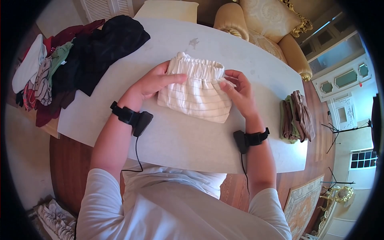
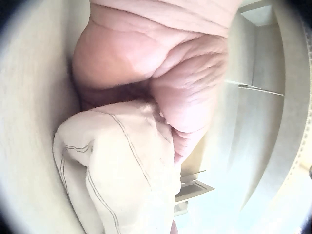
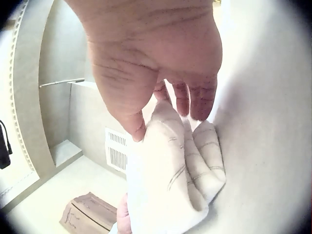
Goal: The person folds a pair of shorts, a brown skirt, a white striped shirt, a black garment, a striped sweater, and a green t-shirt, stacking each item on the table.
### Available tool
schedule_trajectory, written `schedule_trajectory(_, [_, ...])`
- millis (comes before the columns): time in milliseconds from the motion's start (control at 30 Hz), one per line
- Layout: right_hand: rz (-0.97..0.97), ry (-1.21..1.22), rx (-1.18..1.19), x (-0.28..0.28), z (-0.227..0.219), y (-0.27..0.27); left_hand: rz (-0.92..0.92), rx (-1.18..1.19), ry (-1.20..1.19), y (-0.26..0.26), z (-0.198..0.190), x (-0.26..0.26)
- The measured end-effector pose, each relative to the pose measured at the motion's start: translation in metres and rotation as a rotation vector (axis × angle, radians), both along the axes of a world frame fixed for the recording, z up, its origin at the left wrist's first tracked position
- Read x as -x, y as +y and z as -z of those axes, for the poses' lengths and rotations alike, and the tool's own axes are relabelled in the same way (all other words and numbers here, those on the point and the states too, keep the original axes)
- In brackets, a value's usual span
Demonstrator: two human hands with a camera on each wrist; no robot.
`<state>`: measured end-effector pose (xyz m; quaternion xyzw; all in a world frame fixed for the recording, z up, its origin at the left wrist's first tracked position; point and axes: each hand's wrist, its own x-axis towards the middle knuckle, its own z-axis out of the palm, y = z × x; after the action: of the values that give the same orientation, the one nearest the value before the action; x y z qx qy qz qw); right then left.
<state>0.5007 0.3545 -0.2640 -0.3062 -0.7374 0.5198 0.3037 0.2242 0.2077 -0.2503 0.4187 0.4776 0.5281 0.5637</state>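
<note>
Cream shorts [image 1: 196,98] with thin stripes and a gathered elastic waistband lie folded over the table's middle, waistband toward the far side. My left hand [image 1: 154,82] grips their left side, thumb across the front near the waistband and the fingers hidden behind the cloth. At the opposite side, my right hand [image 1: 242,92] pinches the edge by the waistband between thumb and fingers. The left wrist view shows the striped cloth [image 2: 131,161] bunched under the palm. In the right wrist view, folded layers of the shorts [image 3: 165,165] hang below the thumb and fingertips.
A loose heap of dark, red, green and white clothes [image 1: 80,60] covers the table's [image 1: 160,36] far left. At the right edge stands a folded stack of brown and green clothes [image 1: 296,116]. A gold armchair [image 1: 268,24] is beyond the table. Cables [image 1: 138,154] hang from both wrist cameras.
</note>
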Motion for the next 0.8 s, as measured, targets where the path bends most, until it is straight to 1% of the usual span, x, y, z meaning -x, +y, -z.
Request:
schedule_trajectory(100, [-0.007,0.014,-0.097,0.001,0.004,0.000,0.064,-0.001,-0.114,-0.002,0.000,0.000])
schedule_trajectory(133, [-0.051,0.046,-0.026,0.002,0.000,-0.004,0.089,-0.001,-0.163,-0.003,0.000,0.000])
schedule_trajectory(200, [-0.140,0.111,0.116,0.002,-0.017,-0.014,0.086,-0.009,-0.188,-0.006,-0.003,-0.005])
schedule_trajectory(300, [-0.198,0.080,0.227,0.001,-0.022,-0.016,0.093,-0.012,-0.187,-0.006,-0.004,-0.008])
schedule_trajectory(400, [-0.213,0.062,0.250,0.001,-0.022,-0.015,0.053,-0.023,-0.145,-0.006,-0.004,-0.009])
schedule_trajectory(433, [-0.213,0.069,0.240,0.001,-0.022,-0.016,0.031,-0.030,-0.127,-0.006,-0.005,-0.009])
schedule_trajectory(500, [-0.213,0.083,0.221,0.002,-0.019,-0.017,0.045,-0.056,-0.125,-0.006,-0.006,-0.010])
schedule_trajectory(600, [-0.221,0.186,0.190,0.007,-0.023,-0.026,0.090,-0.073,-0.140,-0.008,-0.013,-0.013])
schedule_trajectory(700, [-0.199,0.135,0.204,0.006,-0.013,-0.026,0.161,-0.093,-0.118,-0.007,-0.011,-0.011])
schedule_trajectory(733, [-0.191,0.133,0.150,0.006,-0.009,-0.024,0.186,-0.101,-0.104,-0.006,-0.009,-0.009])
schedule_trajectory(800, [-0.175,0.128,0.042,0.008,-0.003,-0.018,0.166,-0.082,-0.069,-0.006,-0.006,-0.007])
